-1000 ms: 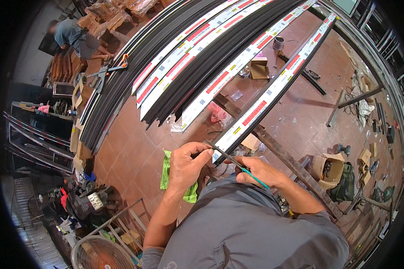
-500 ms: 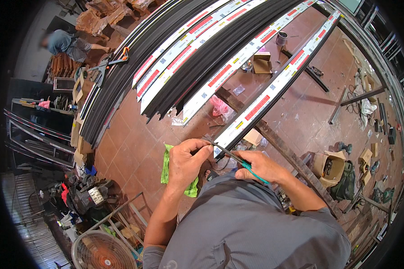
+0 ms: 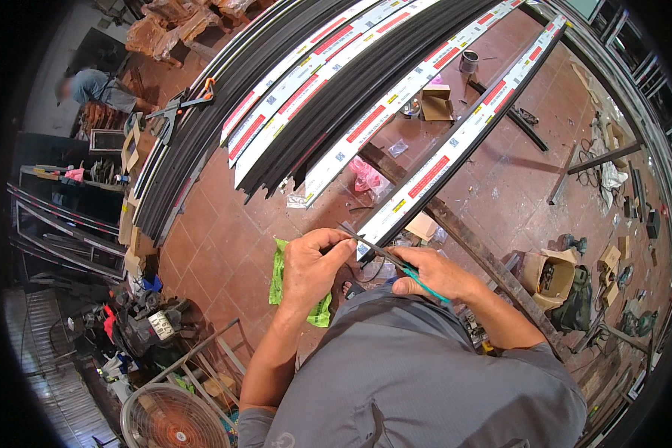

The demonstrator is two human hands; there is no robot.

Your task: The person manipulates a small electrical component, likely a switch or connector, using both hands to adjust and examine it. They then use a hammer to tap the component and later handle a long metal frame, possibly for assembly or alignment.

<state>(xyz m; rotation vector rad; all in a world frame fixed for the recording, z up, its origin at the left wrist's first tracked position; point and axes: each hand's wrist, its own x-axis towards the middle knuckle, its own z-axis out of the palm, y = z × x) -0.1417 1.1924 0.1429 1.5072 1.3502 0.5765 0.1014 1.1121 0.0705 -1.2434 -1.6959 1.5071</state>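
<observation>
My left hand (image 3: 306,270) is closed, thumb and forefinger pinching a thin dark strip (image 3: 346,229) close to the end of the nearest profile. My right hand (image 3: 439,274) is wrapped round teal-handled scissors (image 3: 428,287), whose dark blades point toward my left fingertips. Blades and strip overlap between the hands, so I cannot tell whether the blades touch it. Just beyond my hands lies the near end of a long black profile (image 3: 430,173) with white and red protective film. A bright green plastic bag (image 3: 278,272) shows behind my left wrist.
More long profiles (image 3: 306,112) fan out ahead on the left. A dark beam (image 3: 470,250) crosses beneath the nearest profile. An open carton (image 3: 549,280) stands at right; a fan (image 3: 173,422) and a motorbike (image 3: 153,328) are at lower left. Another person (image 3: 97,89) bends over far left.
The dark strip and the blades have shifted slightly between my hands, which stay almost in place. The person at far left has moved a little to the left.
</observation>
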